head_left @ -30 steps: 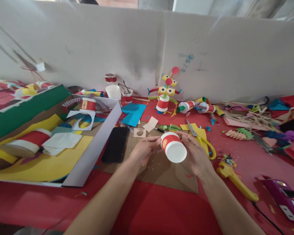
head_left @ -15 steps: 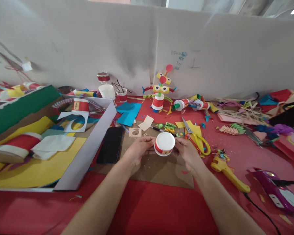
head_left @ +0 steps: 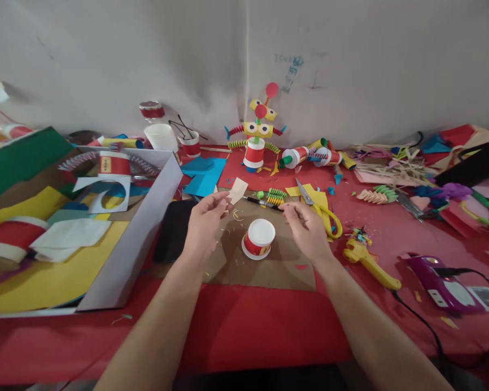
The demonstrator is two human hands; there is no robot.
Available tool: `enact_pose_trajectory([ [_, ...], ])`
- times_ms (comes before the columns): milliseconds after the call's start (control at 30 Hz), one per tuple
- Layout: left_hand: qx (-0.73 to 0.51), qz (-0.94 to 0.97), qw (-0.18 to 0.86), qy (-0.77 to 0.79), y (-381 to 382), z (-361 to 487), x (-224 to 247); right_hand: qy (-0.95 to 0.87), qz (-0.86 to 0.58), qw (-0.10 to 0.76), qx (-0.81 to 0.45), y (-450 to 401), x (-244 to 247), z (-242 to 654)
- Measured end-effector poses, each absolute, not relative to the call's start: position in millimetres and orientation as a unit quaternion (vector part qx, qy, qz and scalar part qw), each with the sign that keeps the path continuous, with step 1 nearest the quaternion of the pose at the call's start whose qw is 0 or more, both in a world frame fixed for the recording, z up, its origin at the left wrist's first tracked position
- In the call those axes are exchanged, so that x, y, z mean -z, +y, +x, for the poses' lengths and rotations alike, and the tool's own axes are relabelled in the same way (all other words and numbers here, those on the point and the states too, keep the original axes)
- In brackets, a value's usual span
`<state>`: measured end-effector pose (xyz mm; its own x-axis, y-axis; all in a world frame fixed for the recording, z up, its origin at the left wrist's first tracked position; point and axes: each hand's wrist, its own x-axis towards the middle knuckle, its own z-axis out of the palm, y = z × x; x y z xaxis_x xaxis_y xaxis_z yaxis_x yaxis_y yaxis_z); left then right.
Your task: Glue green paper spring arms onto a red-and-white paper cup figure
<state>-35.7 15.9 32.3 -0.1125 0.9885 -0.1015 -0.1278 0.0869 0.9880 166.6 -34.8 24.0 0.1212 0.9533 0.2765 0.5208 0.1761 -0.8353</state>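
Potentially, the open box (head_left: pixel 128 244), holding coloured paper (head_left: pixel 93 262) and cups (head_left: pixel 114 164), could be jolted if the left arm (head_left: pixel 158 315) swings. On cardboard (head_left: pixel 285 277), between the left hand (head_left: pixel 205 220), its grip unclear, and right hand (head_left: pixel 308 229), fingers parted, seemingly empty, stands an upturned cup (head_left: pixel 259 239). Behind, another cup (head_left: pixel 190 146) holds thin black stems (head_left: pixel 185 126).

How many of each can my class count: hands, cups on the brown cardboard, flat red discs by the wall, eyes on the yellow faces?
Hands: 2 (left hand, right hand)
Cup on cardboard: 1
Flat red discs: 2
Eyes: 4
Total: 9
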Motion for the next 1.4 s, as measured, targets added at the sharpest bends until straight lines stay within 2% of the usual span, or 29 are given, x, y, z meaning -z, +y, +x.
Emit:
enact_pose_trajectory([
  [67, -0.546, 0.4, 0.523, 0.518, 16.3, -36.6, -32.9, -0.688, -0.523, 0.434, -0.257, -40.7, -30.9, 162.8],
  [133, -0.557, 0.389, 0.523, 0.515, 16.8, -37.2, -33.8, -0.764, -0.465, 0.364, -0.261, -46.3, -34.1, 157.2],
  [233, -0.577, 0.366, 0.524, 0.509, 18.6, -39.1, -34.7, -0.797, -0.46, 0.296, -0.255, -50.8, -33.2, 150.9],
  [433, -0.613, 0.34, 0.488, 0.52, 24.2, -47.1, -33.5, -0.738, -0.515, 0.393, -0.188, -46.0, -31.5, 156.0],
  [500, -0.62, 0.339, 0.472, 0.527, 26.1, -51.1, -33.3, -0.747, -0.512, 0.375, -0.198, -45.2, -30.5, 156.7],
  [567, -0.624, 0.352, 0.439, 0.542, 28.7, -56.5, -32.6, -0.764, -0.512, 0.316, -0.233, -45.5, -28.4, 155.7],
  [633, -0.611, 0.393, 0.381, 0.571, 31.7, -63.5, -30.6, -0.771, -0.512, 0.269, -0.265, -45.9, -26.3, 154.5],
  [700, -0.555, 0.479, 0.305, 0.608, 34.6, -70.4, -27.3, -0.773, -0.504, 0.27, -0.274, -45.3, -25.1, 154.9],
  [767, -0.455, 0.588, 0.223, 0.63, 36.6, -75.1, -23.0, -0.774, -0.483, 0.308, -0.271, -43.7, -24.7, 157.0],
  [867, -0.329, 0.7, 0.12, 0.623, 37.2, -75.5, -16.0, -0.718, -0.482, 0.411, -0.288, -40.3, -23.9, 160.4],
  [1000, -0.268, 0.735, 0.075, 0.618, 36.0, -69.9, -9.5, -0.549, -0.552, 0.562, -0.279, -35.9, -20.7, 162.5],
  [1100, -0.258, 0.732, 0.109, 0.621, 35.2, -66.7, -8.9, -0.429, -0.578, 0.634, -0.282, -32.2, -17.8, 163.8],
  [1233, -0.294, 0.696, 0.15, 0.638, 35.4, -64.5, -12.9, -0.317, -0.541, 0.719, -0.298, -27.8, -18.6, 167.1],
  [1333, -0.358, 0.66, 0.139, 0.646, 36.9, -62.9, -15.8, -0.275, -0.533, 0.751, -0.277, -25.3, -23.3, 170.0],
  [1400, -0.399, 0.637, 0.168, 0.638, 38.4, -61.2, -15.6, -0.259, -0.537, 0.757, -0.269, -23.8, -26.1, 171.3],
])
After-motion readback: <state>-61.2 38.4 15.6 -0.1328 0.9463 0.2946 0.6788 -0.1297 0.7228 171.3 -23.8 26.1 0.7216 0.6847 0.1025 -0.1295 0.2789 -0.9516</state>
